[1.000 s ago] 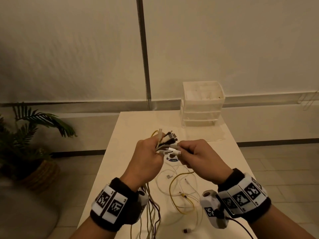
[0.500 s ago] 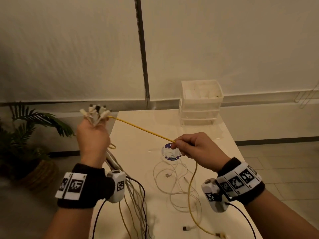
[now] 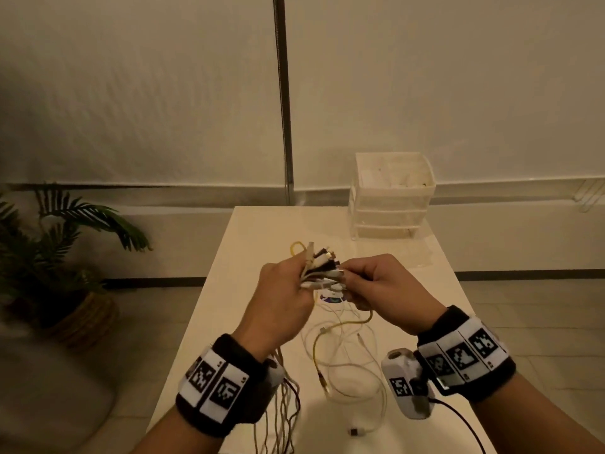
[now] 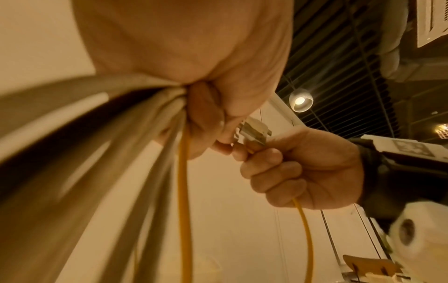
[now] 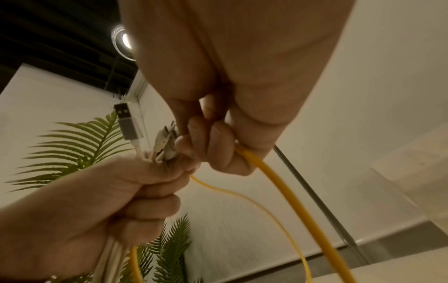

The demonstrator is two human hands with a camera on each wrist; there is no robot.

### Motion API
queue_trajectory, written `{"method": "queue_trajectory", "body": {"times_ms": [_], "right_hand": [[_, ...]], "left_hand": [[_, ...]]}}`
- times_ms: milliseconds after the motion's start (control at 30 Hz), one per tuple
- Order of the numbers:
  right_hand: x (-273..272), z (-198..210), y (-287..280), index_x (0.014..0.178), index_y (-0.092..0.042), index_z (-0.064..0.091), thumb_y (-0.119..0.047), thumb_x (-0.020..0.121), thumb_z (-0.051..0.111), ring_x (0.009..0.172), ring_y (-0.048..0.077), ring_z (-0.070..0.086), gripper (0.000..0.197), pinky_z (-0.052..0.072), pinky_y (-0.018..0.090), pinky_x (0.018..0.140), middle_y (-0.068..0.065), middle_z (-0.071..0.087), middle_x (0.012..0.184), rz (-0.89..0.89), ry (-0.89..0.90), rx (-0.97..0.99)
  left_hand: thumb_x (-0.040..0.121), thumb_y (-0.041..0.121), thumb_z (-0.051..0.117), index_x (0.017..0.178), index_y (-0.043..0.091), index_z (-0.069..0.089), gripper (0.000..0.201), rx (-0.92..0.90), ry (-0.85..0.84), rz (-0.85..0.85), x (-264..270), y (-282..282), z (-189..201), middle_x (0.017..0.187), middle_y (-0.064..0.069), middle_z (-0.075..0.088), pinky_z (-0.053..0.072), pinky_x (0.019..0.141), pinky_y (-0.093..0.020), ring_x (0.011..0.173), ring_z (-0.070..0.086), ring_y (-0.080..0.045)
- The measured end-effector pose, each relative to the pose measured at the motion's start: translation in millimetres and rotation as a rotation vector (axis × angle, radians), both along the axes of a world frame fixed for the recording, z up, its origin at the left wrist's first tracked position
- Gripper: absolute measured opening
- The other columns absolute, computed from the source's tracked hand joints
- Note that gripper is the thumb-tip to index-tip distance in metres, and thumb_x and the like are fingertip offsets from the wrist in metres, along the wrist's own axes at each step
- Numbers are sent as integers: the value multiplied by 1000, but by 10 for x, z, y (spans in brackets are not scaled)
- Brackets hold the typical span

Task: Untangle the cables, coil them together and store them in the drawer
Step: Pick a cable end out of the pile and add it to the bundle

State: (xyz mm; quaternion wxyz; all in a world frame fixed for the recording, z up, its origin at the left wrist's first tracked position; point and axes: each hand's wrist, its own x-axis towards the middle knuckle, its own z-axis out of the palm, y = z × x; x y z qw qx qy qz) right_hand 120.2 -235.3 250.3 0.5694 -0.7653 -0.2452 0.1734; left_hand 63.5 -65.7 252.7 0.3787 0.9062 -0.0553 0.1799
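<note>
My left hand [image 3: 288, 290] grips a bundle of cables [image 3: 319, 267] above the table, their plug ends fanned out past the fingers; the strands [image 3: 284, 417] hang down below the wrist. My right hand [image 3: 376, 283] meets it from the right and grips a yellow cable [image 3: 330, 335] right at the bundle's ends. In the left wrist view the yellow cable [image 4: 183, 191] runs down from my left fist and again out of the right hand [image 4: 290, 172]. The right wrist view shows the yellow cable [image 5: 278, 181] and a USB plug [image 5: 126, 122]. White cables [image 3: 357, 371] lie loose on the table.
A white three-drawer unit [image 3: 391, 198] stands at the table's [image 3: 255, 231] far right corner. A round sticker [image 3: 330, 298] lies under the hands. A potted palm [image 3: 55, 257] stands on the floor to the left. Floor tiles show to the right of the table.
My left hand, which had swung up and left drawing the yellow cable taut, has come back to the middle. Both hands now meet again at the plug ends.
</note>
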Motion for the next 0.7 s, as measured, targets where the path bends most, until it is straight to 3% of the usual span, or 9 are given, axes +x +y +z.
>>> {"method": "queue_trajectory", "body": {"times_ms": [100,200,300,367,433,500,567,633,700], "right_hand": [[-56,-34,-34,87,-8,73,-15,98,49,50,12,35,27,30,21,49,2,50,59,-15,140,117],[-99,-94,-105,92,-4,71,-14,99,47,49,11,34,27,30,21,50,5,48,62,-11,225,174],[-151,-135,-184,93,1,69,-14,99,47,49,11,33,27,28,22,50,6,45,63,-15,268,179],[-181,-156,-208,94,3,68,-13,99,47,48,11,32,27,27,23,50,6,43,62,-31,291,174],[-202,-163,-200,91,1,68,-13,99,47,47,11,31,26,27,23,49,5,43,60,-43,295,165],[-220,-151,-160,89,-1,69,-13,99,48,46,11,32,27,27,22,48,3,44,59,-62,279,154],[-234,-116,-111,88,-2,70,-13,99,47,47,11,32,27,28,20,47,2,46,58,-64,272,163],[-248,-56,-83,90,4,67,-11,99,46,48,12,34,27,30,18,46,2,48,58,-55,271,187],[-263,-3,-71,95,13,62,-9,99,45,49,14,35,28,31,18,46,3,50,58,-50,247,197]], "left_hand": [[86,-7,53,90,21,69,33,-40,-24,156,79,126,51,68,24,52,37,57,-4,64,52,-1],[95,6,54,84,16,64,18,-80,-13,315,175,332,99,70,7,56,37,53,-25,67,54,-19],[97,18,56,86,12,65,16,-218,-70,485,222,610,138,72,-3,58,37,55,-31,69,56,-28],[96,18,56,85,11,64,15,-191,-95,519,194,722,153,72,-5,59,41,59,-37,75,58,-36],[97,14,54,94,16,64,11,-104,-69,440,122,678,167,72,4,57,39,58,-34,75,58,-33],[96,8,55,120,21,65,29,-84,-89,308,18,511,195,80,14,59,42,60,-27,76,60,-11],[90,-7,57,126,18,64,44,-90,-82,120,-31,314,168,87,23,62,41,67,-6,82,60,10],[84,-10,59,112,22,70,44,-39,-13,-55,-33,138,52,91,22,67,42,72,-4,88,63,5],[88,-1,59,97,22,70,28,-45,58,-79,-30,43,-67,83,12,70,47,66,-19,78,62,-7]]}}
